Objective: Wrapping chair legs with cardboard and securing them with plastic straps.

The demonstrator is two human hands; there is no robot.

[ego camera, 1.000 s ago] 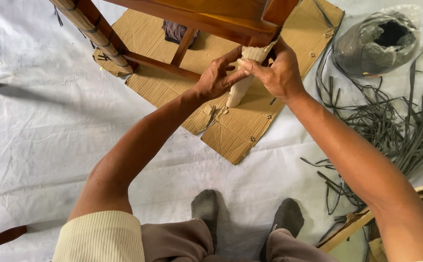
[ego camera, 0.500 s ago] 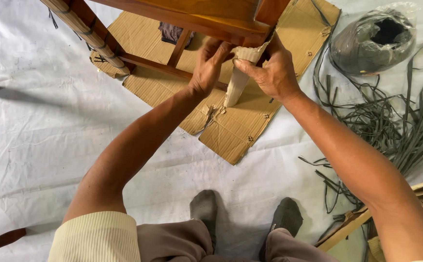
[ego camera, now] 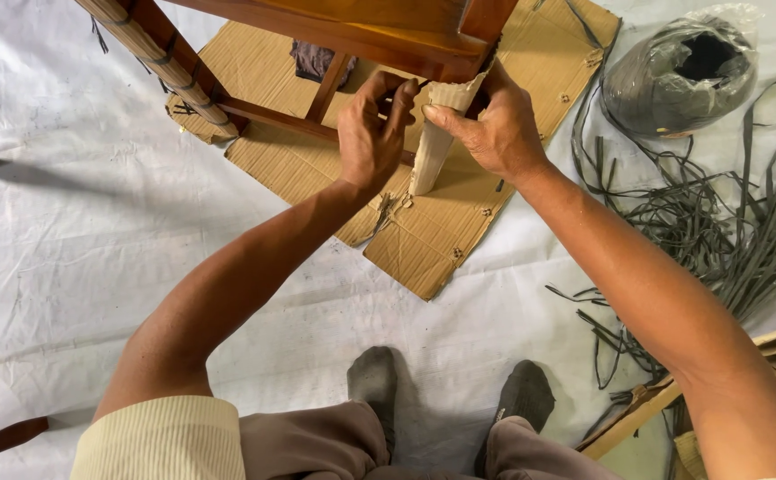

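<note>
A brown wooden stool (ego camera: 379, 31) stands on flattened cardboard (ego camera: 441, 231). One of its near legs is wrapped in a pale corrugated cardboard sleeve (ego camera: 432, 151). My right hand (ego camera: 494, 129) grips the top of that sleeve, thumb pressed on its front. My left hand (ego camera: 372, 133) is curled just left of the sleeve, fingers bent near the stool's rail; whether it holds anything is hidden. Another leg at the upper left (ego camera: 152, 58) is wound with a woven tan strip.
A bagged coil of grey strapping (ego camera: 677, 76) lies at the upper right, with loose grey strips (ego camera: 726, 240) spread over the white floor sheet (ego camera: 76, 222). My socked feet (ego camera: 446, 396) are below. Wood and cardboard scraps (ego camera: 663, 409) sit at the lower right.
My left hand has lifted off the sleeve's front and moved up and left toward the stool's rail, fingers curling. The right hand keeps its grip.
</note>
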